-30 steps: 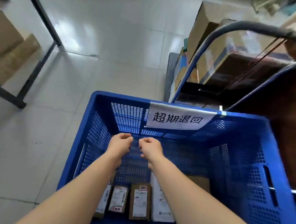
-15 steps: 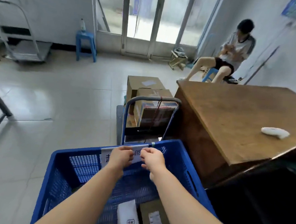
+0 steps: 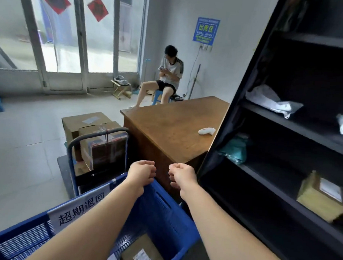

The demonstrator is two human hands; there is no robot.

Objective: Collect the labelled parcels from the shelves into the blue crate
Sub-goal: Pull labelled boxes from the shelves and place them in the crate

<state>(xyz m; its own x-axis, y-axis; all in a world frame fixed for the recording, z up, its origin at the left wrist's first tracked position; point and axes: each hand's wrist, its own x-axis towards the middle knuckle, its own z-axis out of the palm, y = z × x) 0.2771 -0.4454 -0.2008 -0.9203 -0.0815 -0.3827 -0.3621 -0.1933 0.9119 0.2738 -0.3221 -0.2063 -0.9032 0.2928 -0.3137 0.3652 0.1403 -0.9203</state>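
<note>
The view has swung up and to the right: a second ago it looked straight down into the blue crate (image 3: 162,213), now the black shelves (image 3: 298,124) fill the right side with parcels on them. Both hands have come off the white label (image 3: 79,210) they were at half a second ago; the left hand (image 3: 141,175) now sits curled over the crate's far corner. The right hand (image 3: 182,175) has moved off past the crate, fisted in front of the bench (image 3: 172,128).

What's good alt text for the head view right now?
Two bare fists, left hand and right hand, held out over the far corner of a blue crate holding a brown parcel. Right: dark shelves with parcels; ahead, a wooden desk.
</note>
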